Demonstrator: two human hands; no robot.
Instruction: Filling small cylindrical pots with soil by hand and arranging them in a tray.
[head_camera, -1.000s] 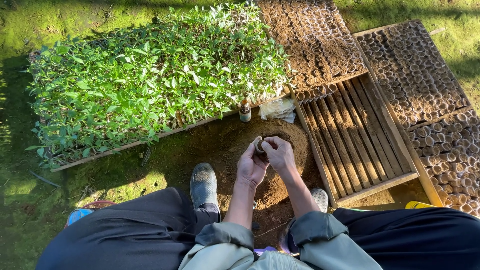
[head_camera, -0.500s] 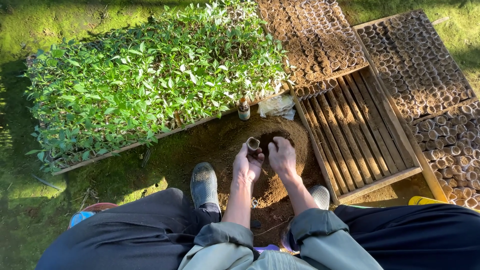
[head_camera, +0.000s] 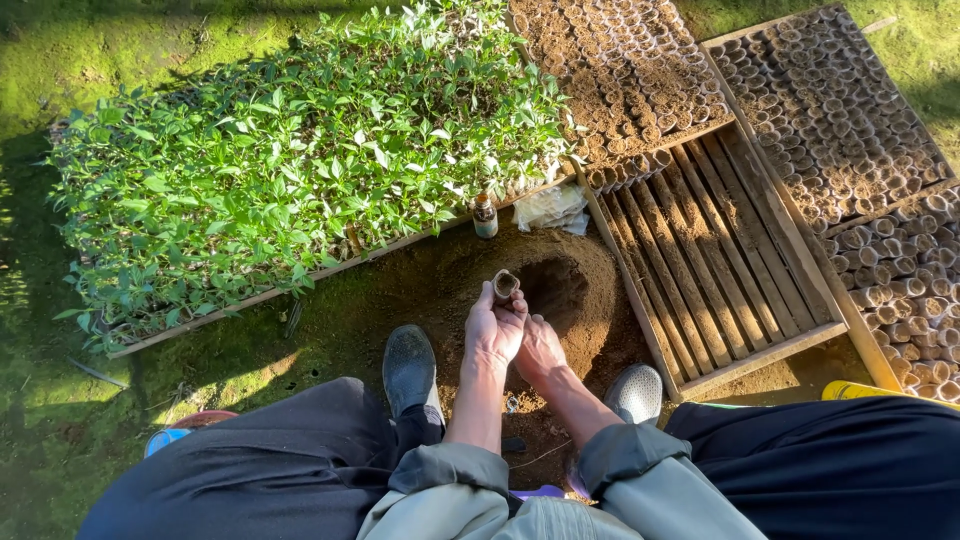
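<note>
1. Head view: I see the left hand (head_camera: 494, 328) with fingers wrapped around a small paper pot (head_camera: 505, 286), above the soil heap (head_camera: 560, 290).
2. Right hand (head_camera: 540, 350) beside it; its fingers' grip I cannot tell.
3. Wooden tray (head_camera: 715, 262) slats mostly bare; far trays (head_camera: 830, 110) hold rows of pots.
4. Seedlings (head_camera: 300, 170) fill the left tray.

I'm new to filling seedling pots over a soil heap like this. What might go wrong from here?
The small pot is held tilted in the left hand above the soil heap, so soil may spill out. The right hand sits lower beside it; a slip could drop the pot. The little bottle stands close and might get knocked.
</note>
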